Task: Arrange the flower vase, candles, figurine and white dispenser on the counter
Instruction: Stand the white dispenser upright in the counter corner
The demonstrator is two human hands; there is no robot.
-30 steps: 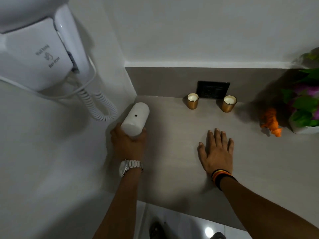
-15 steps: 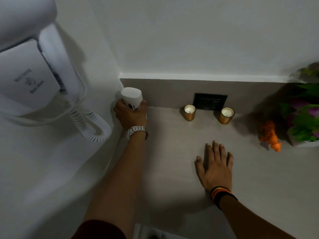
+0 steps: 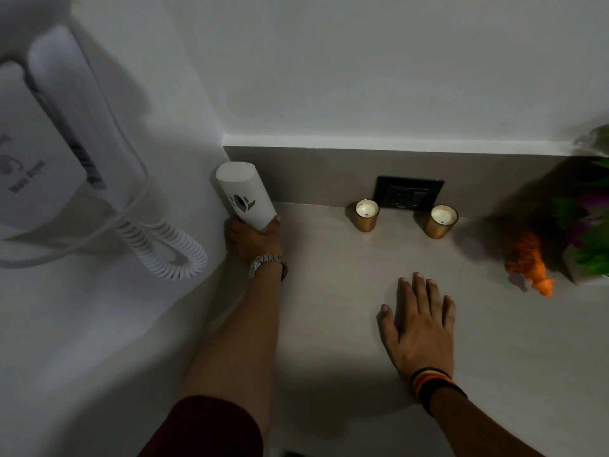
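Counter (image 3: 329, 291) corner: left hand (image 3: 252, 237) grips near-upright dispenser (image 3: 245, 196).

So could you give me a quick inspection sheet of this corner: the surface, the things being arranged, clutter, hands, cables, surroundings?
Surface: grey counter, dimly lit, bare in the middle.
Job's things: white dispenser in the back left corner, tilted; two candles by the back wall; orange figurine beside the vase at the right edge.
Clutter: nothing seen.
Hands: left hand grips the dispenser's base; right hand lies flat on the counter, fingers spread, holding nothing.
Cables: coiled white cord hangs from the wall hair dryer.
Surroundings: white walls, dark socket behind the candles.
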